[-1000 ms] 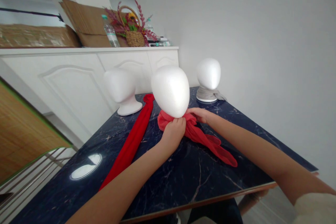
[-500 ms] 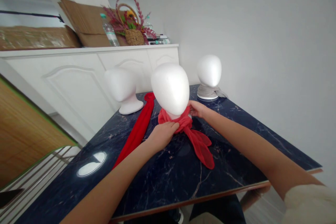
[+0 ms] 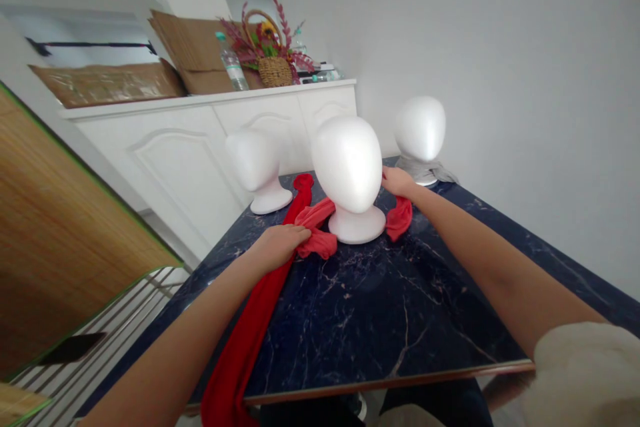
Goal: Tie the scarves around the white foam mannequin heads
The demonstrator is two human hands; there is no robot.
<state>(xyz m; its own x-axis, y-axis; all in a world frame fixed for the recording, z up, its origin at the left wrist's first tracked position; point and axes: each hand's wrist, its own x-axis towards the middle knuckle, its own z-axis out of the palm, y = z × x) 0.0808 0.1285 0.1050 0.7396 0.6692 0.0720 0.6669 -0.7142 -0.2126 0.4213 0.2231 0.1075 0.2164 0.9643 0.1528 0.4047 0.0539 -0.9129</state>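
Tabletop (image 3: 365,310), dark blue and marbled, stretches from the central foam mannequin head (image 3: 347,163) to its brown-trimmed near edge, which a red scarf (image 3: 253,327) crosses at left. Coral scarf (image 3: 321,245) flanks the head's base, its left part grasped in the left hand (image 3: 280,245), its right part in the right hand (image 3: 399,182).

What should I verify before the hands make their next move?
1. Middle foam head upright on the table: ok.
2. Left hand holding the coral scarf: ok.
3. Right hand gripping the coral scarf: cannot tell, its grip is partly hidden.
4. Front of the middle head's neck uncovered: ok.
5. Red scarf entirely on the table: not ok, it runs over the near edge.
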